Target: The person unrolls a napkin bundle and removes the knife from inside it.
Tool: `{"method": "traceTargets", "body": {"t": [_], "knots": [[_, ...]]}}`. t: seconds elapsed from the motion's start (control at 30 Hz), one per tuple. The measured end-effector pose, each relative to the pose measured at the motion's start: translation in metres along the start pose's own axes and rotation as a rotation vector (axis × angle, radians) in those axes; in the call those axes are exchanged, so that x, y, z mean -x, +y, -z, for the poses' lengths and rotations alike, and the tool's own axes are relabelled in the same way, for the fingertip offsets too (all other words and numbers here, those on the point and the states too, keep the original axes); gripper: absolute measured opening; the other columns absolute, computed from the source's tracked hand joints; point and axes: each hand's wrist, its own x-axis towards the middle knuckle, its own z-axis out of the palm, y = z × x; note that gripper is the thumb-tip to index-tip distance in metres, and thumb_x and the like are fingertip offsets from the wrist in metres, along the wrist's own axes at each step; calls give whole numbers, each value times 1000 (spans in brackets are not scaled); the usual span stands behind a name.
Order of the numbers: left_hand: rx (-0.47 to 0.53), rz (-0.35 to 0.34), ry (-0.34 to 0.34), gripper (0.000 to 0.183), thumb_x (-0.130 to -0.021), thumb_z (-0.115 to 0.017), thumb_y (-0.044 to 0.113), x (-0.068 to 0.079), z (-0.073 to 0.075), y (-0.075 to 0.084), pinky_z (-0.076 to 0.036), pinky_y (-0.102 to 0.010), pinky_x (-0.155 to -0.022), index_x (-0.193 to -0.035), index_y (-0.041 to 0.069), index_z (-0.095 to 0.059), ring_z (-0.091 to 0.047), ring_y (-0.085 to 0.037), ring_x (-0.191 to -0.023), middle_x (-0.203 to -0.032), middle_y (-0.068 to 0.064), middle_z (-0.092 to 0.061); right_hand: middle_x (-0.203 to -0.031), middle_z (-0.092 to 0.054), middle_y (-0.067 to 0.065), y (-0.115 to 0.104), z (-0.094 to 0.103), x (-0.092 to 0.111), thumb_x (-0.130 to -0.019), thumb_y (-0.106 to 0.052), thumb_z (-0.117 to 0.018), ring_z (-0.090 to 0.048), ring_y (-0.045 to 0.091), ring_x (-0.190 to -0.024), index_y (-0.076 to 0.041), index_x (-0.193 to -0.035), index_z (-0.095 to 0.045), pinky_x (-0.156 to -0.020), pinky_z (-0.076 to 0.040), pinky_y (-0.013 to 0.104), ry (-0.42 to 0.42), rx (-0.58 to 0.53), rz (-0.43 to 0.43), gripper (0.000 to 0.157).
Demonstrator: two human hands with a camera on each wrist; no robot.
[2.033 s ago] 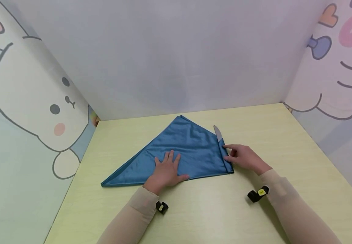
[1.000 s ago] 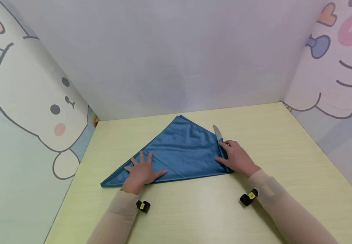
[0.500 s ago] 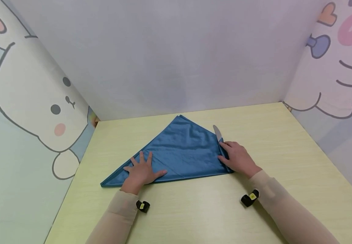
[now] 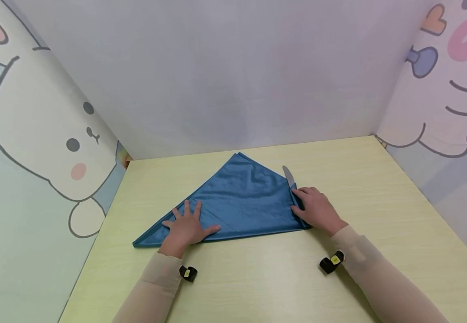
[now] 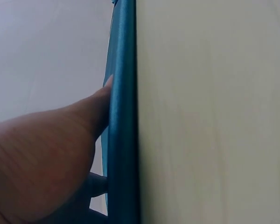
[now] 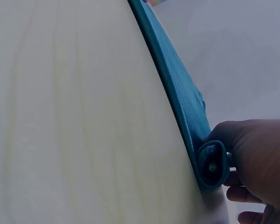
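Observation:
A blue satin cloth napkin lies folded in a broad, roughly triangular shape. Its right edge is rolled around a table knife, whose grey blade sticks out at the far end. My left hand rests flat on the napkin's left part, fingers spread. At the right, my right hand grips the rolled edge between thumb and fingers. Seen from the right wrist, the roll's near end is a hollow tube with the knife's rounded handle end inside. The left wrist view shows the napkin's near fold beside my thumb.
The pale wooden table runs back to a plain light wall. Cartoon-printed panels stand at left and right. Small black wrist cameras hang at both sleeves.
My left hand has slid left across the napkin and stays there, fingers spread. My right hand has shifted from the roll's outer side to wrap over it. Little moves over the last half second.

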Motion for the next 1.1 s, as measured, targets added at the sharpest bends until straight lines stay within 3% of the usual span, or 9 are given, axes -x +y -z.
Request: {"method": "traceTargets", "body": {"t": [0.43,0.67,0.93,1.1], "knots": [[2,7,-12,115,-70,-39,91,-1,1,-6,-14,-84,-87,-156,20,-11,-3,-61,-135,-158,-23,-2,-111,-65,18,-3,5,-2,-85,-24,-70,-57,35,-103,2,-123,-63,-88,-46,50,46,-30,8,47],[7,5,-10,116,-69,-38,92,-3,-1,-7,-13,-84,-86,-156,20,-10,-2,-61,-135,-158,-23,-1,-108,-67,18,0,4,-4,-86,-23,-69,-58,34,-100,2,-123,-63,-86,-47,49,21,-67,-33,45],[9,3,-12,115,-71,-40,90,0,0,-7,-13,-84,-86,-156,19,-10,-3,-61,-135,-158,-23,-2,-91,-64,9,2,6,-3,-86,-20,-69,-56,21,-79,1,-122,-65,-72,-48,41,6,-180,-105,41],[5,3,-17,114,-72,-41,89,1,1,-5,-13,-84,-87,-156,19,-11,-3,-61,-135,-158,-23,-2,-90,-66,9,3,7,-2,-86,-16,-68,-61,19,-77,1,-121,-64,-70,-52,40,13,-228,-136,40]]}}
